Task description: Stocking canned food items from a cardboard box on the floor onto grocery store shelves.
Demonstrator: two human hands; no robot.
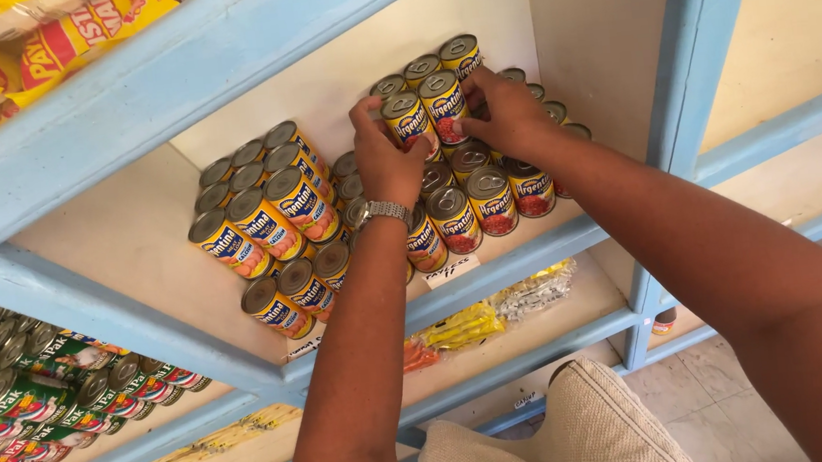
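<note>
Both hands up on the pale blue shelf [533,249], deep in the stacked cans. Left hand [386,158], silver wristwatch [382,210] at the wrist, fingers curled round a blue-and-yellow labelled can [408,126] in the upper tier, thumb on its near side. Right hand [505,116] just beside it, fingers wrapped behind the neighbouring can [445,107], gripping it from the right. Two held cans touching side by side, tilted toward the camera, sitting on top of a lower row of red-labelled cans [494,203] right at the shelf's front lip. More cans behind, stacked up against the cream back wall [356,76]. Tight on the right: cans crowding close to the blue upright post [686,64], little room there. Off to the left, a second cluster of blue-and-yellow cans [270,224], some overhanging the front edge, with a narrow gap between the two groups where the left forearm passes. Bare shelf board open further left of that cluster. Small paper tag [450,270] stuck on the front edge below the cans. Yellow packets [465,326] lying on the shelf beneath; green-labelled tins [35,398] lower left; yellow-and-red bags [32,46] on the shelf above.
</note>
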